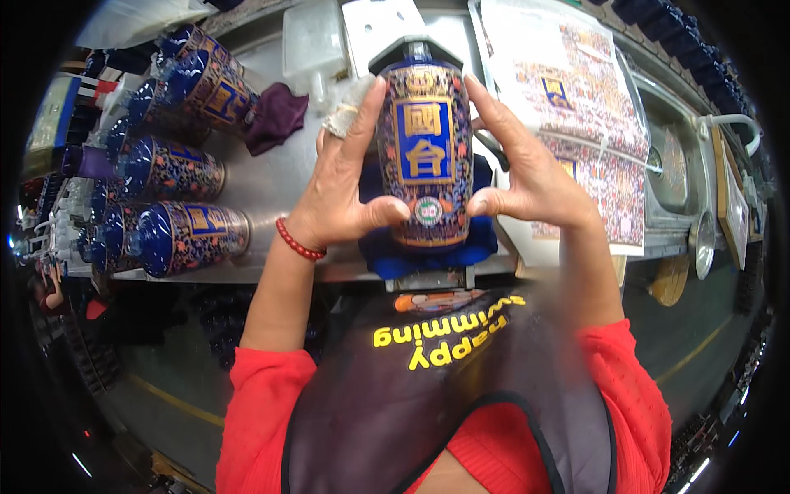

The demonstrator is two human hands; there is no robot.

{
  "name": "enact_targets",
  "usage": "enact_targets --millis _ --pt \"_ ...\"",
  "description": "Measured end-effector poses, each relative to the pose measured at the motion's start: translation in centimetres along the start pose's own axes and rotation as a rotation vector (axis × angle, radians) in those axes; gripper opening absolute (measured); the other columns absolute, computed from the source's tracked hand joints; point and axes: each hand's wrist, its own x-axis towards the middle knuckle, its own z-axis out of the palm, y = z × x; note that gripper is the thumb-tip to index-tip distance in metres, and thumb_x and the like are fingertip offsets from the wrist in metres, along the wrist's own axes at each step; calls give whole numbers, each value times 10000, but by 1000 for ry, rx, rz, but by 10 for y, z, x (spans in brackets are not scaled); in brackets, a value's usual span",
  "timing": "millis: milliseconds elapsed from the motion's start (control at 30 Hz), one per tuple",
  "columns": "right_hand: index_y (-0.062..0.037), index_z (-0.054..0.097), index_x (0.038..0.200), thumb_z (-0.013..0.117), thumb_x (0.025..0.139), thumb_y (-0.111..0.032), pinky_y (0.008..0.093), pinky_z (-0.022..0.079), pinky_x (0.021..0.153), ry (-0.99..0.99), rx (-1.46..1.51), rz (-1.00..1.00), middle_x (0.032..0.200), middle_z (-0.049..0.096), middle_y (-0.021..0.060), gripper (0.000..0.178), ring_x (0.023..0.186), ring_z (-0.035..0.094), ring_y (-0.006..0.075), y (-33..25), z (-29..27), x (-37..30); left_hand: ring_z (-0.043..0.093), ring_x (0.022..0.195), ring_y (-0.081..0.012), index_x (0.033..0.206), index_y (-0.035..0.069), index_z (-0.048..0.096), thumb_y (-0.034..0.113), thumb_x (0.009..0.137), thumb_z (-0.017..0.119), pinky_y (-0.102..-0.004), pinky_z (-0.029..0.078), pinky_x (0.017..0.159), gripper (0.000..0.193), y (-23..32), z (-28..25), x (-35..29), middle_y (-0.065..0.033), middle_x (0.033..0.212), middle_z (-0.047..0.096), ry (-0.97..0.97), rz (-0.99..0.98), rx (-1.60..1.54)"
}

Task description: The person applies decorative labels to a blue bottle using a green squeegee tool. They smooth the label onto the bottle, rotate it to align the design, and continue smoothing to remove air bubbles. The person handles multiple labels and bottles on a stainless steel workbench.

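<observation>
A dark blue bottle (397,167) with a dense floral pattern and a gold-framed blue panel lies in front of me, neck pointing away. Its lower end rests over a blue cloth (485,239). On its left side is my left hand (341,185), thumb pressed near the base and fingers reaching up along the edge. My right hand (539,169) frames the other side, thumb by the lower edge and forefinger near the shoulder. Both hands curve round the bottle; the fingers underneath are hidden. A whitish crumpled wad (340,122) is next to my left fingers.
Several similar bottles (193,239) lie on the metal worktop (271,185) at left, beside a purple cloth (276,119). A clear plastic container (314,37) stands at the back. Patterned printed sheets (592,181) lie at right, before a metal sink (671,156) with a white tap (736,123).
</observation>
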Motion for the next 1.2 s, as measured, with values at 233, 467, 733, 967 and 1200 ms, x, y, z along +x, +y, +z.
enact_targets --millis 233,467,733,967,1200 --pt "-57 197 1623 870 636 -610 452 345 1179 -14 -101 -40 1639 283 205 1317 1485 339 337 -1 5 -3 309 1469 -451 1626 80 212 788 747 689 -530 195 1192 1225 2 0 0 -276 1581 340 -18 36 -3" --pt "-54 182 1625 882 636 -582 448 318 1198 -28 -83 -41 1660 256 182 1322 1504 308 325 -1 5 -6 307 1472 -454 1629 77 196 767 742 715 -530 195 1197 1239 2 1 -2 -282 1586 332 -24 58 -15" --pt "-52 168 1627 889 631 -575 449 322 1194 -41 -81 -47 1650 268 195 1337 1501 312 321 0 4 -5 300 1477 -454 1633 73 173 771 738 714 -525 188 1197 1257 1 2 -2 -281 1585 336 -18 75 -7" --pt "-47 141 1629 899 628 -563 461 334 1183 -65 -114 -23 1645 260 213 1358 1492 318 340 0 1 -6 271 1499 -436 1632 43 130 794 750 679 -524 142 1205 1282 3 0 -7 -278 1600 317 -53 23 41" --pt "-10 135 1613 886 683 -530 442 278 1222 -102 -50 37 1634 246 255 1303 1510 274 404 -7 -3 -2 208 1522 -448 1626 16 97 833 776 600 -536 129 1210 1282 5 5 -7 -285 1629 237 -48 -81 -44"
